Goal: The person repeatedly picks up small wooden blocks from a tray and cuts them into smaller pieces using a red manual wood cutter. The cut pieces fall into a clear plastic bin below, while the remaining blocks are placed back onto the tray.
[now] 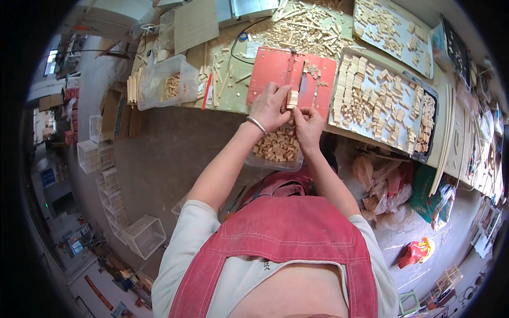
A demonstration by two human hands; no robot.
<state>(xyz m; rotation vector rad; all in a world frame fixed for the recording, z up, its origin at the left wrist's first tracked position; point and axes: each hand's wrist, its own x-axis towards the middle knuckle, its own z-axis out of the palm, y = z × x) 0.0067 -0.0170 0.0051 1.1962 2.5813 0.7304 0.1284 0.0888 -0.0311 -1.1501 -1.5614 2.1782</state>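
A short stack of small pale wooden blocks [292,99] lies on a red metal plate [270,66] with a long slot. My left hand [269,107], a bracelet at its wrist, reaches over the plate's near edge with thumb and fingers closed on the blocks. Close beside it, my right hand [309,126] pinches at the near end of the stack; whatever lies between its fingertips is too small to make out. Below both hands, a clear plastic tub [289,166] holds many loose wooden blocks [275,147]. Wood bits [313,70] lie on the plate's right part.
Right of the plate is a tray [339,121] of wooden blocks, with another tray [366,40] behind. Wood scraps [302,26] cover the bench's back. At left stand a clear bin [183,79] and a red strip [207,93]. Plastic bags [389,193] hang below the bench.
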